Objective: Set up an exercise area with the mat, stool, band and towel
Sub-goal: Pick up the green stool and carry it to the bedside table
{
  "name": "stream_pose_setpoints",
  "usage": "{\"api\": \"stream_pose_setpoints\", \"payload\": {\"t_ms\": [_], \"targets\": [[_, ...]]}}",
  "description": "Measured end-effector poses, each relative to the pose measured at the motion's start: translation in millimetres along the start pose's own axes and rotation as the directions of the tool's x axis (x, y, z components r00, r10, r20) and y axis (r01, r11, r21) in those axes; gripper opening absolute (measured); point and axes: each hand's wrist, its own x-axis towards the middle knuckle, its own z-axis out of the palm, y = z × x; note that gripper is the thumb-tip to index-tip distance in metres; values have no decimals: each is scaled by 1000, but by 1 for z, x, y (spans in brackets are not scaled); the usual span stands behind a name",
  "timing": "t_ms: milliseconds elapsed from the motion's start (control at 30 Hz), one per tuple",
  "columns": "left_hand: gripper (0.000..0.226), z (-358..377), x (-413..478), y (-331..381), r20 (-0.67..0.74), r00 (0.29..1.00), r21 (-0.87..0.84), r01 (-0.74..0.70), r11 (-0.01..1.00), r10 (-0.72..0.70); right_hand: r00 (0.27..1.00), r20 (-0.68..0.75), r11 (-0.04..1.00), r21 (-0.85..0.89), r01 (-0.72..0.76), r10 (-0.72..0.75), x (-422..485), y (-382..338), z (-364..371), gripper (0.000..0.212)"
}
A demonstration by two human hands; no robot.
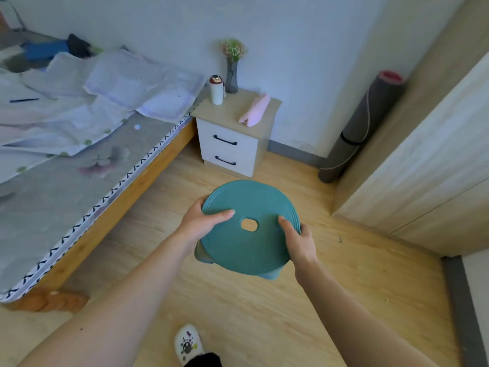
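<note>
Wood floor (344, 287) lies under the stool (251, 250), its seat rim gripped by left hand (203, 221) and right hand (299, 239), thumbs on top; so shallow a hold could slip and drop it by the shoe (188, 343).

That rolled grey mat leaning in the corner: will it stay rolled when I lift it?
The rolled mat probably stays rolled: a dark strap circles its lower part. It looks like foam, so likely light but bendy if held by one end. Round and merely propped, it may roll once nudged.
</note>
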Motion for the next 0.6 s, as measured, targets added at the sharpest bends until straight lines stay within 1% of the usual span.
{"api": "stream_pose_setpoints", "payload": {"t_ms": [67, 167, 300, 367, 433, 500, 533, 600], "targets": [[77, -23, 31, 11, 24, 1000, -13, -4, 1000, 5, 1000, -6, 1000, 15, 0, 0, 16, -19, 31, 64], [73, -49, 72, 23, 18, 1000, -26, 12, 1000, -12, 1000, -4, 999, 27, -26, 26, 37, -42, 67, 65], [80, -68, 127, 42, 33, 998, 6, 51, 999, -51, 998, -31, 998, 37, -57, 58, 75, -71, 102, 65], [78, -71, 149, 52, 35, 998, 11, 43, 999, -44, 997, -29, 997, 46, -64, 66, 93, -85, 112, 63], [83, -75, 183, 61, 45, 998, 27, 46, 999, -47, 995, -39, 994, 69, -86, 89, 124, -98, 128, 60], [86, -77, 212, 69, 58, 996, 51, 61, 997, -63, 989, -50, 985, 114, -132, 139, 148, -109, 139, 56], [86, -77, 244, 76, 72, 995, 53, 66, 996, -70, 984, -53, 974, 159, -160, 170, 178, -118, 150, 52], [87, -79, 265, 80, 66, 993, 87, 89, 992, -95, 968, -63, 942, 256, -218, 242, 202, -121, 158, 47]]}}
